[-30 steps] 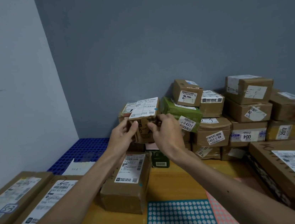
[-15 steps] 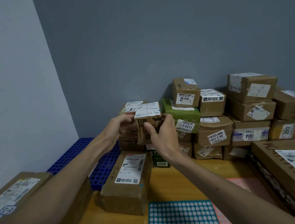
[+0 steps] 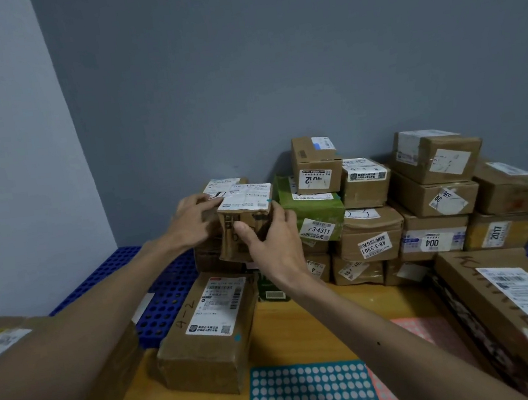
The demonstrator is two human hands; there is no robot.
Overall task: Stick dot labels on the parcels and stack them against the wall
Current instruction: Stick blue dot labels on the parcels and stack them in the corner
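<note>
A small brown parcel (image 3: 242,225) with a white shipping label on top and a blue dot at its top right corner is held at the left end of the stack of parcels (image 3: 371,220) against the grey wall. My left hand (image 3: 195,221) grips its left side. My right hand (image 3: 274,241) grips its front and right side, thumb on the front face. The parcel sits against a green parcel (image 3: 314,210) and on top of lower boxes. A teal dot label sheet (image 3: 309,393) lies on the wooden table at the bottom centre, with a pink sheet (image 3: 415,331) beside it.
A brown box marked "4-2" (image 3: 206,336) with a blue dot lies on the table's left. A long box (image 3: 518,308) lies at the right, another box (image 3: 3,338) at the far left. Blue plastic pallet (image 3: 163,285) covers the floor by the wall.
Both hands have carried the small parcel forward and set it against the stack beside the green parcel. The view has shifted slightly closer.
</note>
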